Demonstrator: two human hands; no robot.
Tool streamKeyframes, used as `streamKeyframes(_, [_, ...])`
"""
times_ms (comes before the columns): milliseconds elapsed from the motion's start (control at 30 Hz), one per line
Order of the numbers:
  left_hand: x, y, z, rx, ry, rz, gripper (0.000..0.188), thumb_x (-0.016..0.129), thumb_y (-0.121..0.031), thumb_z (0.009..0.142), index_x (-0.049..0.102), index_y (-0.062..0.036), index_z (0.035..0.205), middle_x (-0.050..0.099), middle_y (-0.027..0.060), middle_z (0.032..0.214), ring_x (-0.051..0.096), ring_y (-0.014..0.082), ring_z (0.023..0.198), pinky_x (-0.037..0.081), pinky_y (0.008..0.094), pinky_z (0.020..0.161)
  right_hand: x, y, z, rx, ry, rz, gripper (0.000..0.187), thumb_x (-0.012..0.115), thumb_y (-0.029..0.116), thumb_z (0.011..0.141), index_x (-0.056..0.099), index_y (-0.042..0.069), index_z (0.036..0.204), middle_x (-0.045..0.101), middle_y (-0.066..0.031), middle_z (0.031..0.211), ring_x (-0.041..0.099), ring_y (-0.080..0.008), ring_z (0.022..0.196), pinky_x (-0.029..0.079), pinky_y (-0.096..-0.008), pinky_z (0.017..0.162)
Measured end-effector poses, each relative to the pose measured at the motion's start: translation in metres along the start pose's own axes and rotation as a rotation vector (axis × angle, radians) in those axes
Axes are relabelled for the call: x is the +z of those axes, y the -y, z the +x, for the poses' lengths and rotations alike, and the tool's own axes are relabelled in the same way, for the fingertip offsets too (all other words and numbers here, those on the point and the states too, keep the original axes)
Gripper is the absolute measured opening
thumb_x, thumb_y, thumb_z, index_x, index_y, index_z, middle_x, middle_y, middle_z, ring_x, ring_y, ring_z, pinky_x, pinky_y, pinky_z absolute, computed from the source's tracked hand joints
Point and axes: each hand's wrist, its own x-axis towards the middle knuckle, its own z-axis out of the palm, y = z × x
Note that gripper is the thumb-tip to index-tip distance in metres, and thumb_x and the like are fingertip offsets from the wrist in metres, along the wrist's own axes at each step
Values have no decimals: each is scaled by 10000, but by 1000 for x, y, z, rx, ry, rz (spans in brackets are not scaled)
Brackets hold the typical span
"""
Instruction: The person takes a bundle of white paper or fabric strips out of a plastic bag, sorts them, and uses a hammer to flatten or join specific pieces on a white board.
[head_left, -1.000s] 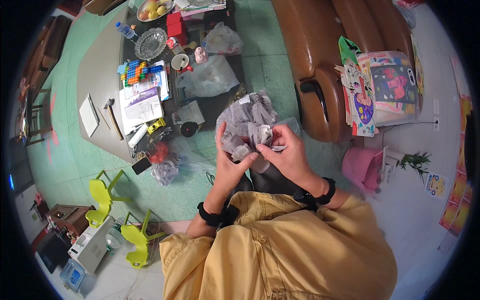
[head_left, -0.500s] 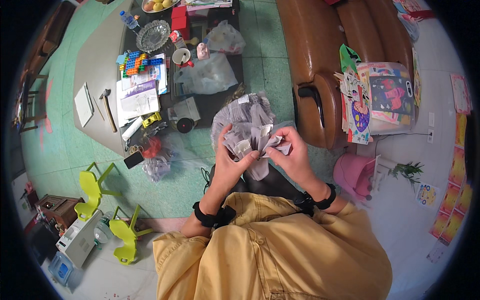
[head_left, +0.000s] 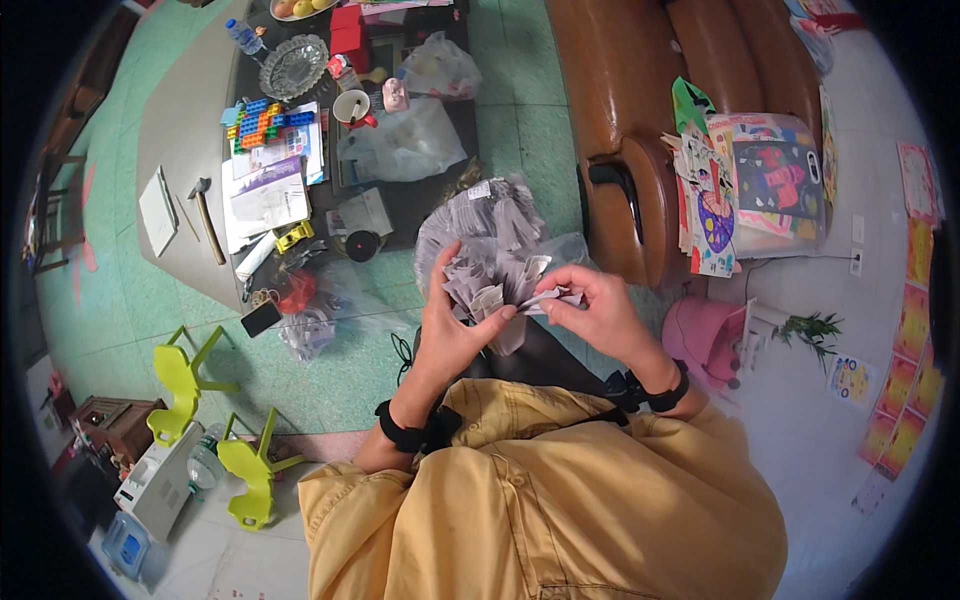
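My left hand (head_left: 450, 330) is wrapped round a bunch of thin, greyish-lilac folded pieces (head_left: 474, 272), some with whitish ends; I cannot tell whether they are cloth or paper. The thumb presses on the near side of the bunch. At its right edge, my right hand (head_left: 605, 318) pinches one or more pale pieces (head_left: 553, 301) between thumb and fingers. Just beyond the hands is a large clear plastic bag (head_left: 465, 217) packed with similar greyish-lilac pieces and bearing a small white label. My dark-clad legs are below the bunch.
A dark table (head_left: 400, 205) at the far left bears plastic bags, a mug, toy bricks, papers and a hammer (head_left: 207, 220). The brown leather sofa (head_left: 640, 200) stands at the right, with a pink bin (head_left: 700, 335) nearer. Green small chairs (head_left: 178, 390) are at the left.
My right hand has shifted slightly right, drawing the pinched pieces outward from the bunch. My left hand still grips the bunch. The whole view has shifted a little.
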Motion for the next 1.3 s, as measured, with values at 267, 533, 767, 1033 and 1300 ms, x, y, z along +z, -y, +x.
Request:
streamKeyframes(267, [-3, 1, 2, 22, -5, 1, 905, 790, -119, 663, 223, -49, 1364, 572, 122, 1048, 557, 187, 981, 429, 309, 881, -1, 1, -7, -162, 10, -95, 148, 647, 28, 777, 595, -14, 908, 644, -77, 817, 618, -107, 659, 488, -236, 592])
streamKeyframes(533, [3, -6, 6, 181, -114, -225, 955, 780, -64, 653, 171, -88, 1388, 501, 124, 1162, 509, 208, 1067, 412, 343, 926, 6, -8, -12, -641, -119, -344, 219, 650, -46, 724, 537, 31, 895, 613, -123, 988, 629, -233, 807, 518, -300, 664])
streamKeyframes(767, [-4, 11, 14, 212, -76, -244, 883, 767, -69, 677, 202, -33, 1354, 387, 147, 1325, 418, 232, 1199, 370, 345, 985, 11, -16, -14, -757, -211, -456, 285, 671, -60, 690, 537, 34, 924, 571, -121, 985, 610, -261, 804, 517, -308, 659])
streamKeyframes(1033, [0, 14, 16, 134, -100, -131, 753, 720, -148, 755, 258, -38, 1339, 431, 129, 1302, 431, 234, 1194, 353, 349, 1001, 7, -21, -11, -822, -203, -554, 282, 709, -41, 662, 571, 43, 894, 577, -103, 942, 620, -236, 783, 518, -300, 655])
streamKeyframes(1300, [0, 13, 20, -60, -84, -471, 652, 614, -10, 821, 250, -81, 1357, 461, 93, 1232, 496, 182, 1094, 421, 317, 923, 6, -25, -11, -823, -169, -518, 262, 682, -60, 674, 581, 25, 899, 568, -108, 943, 613, -248, 779, 512, -317, 651])
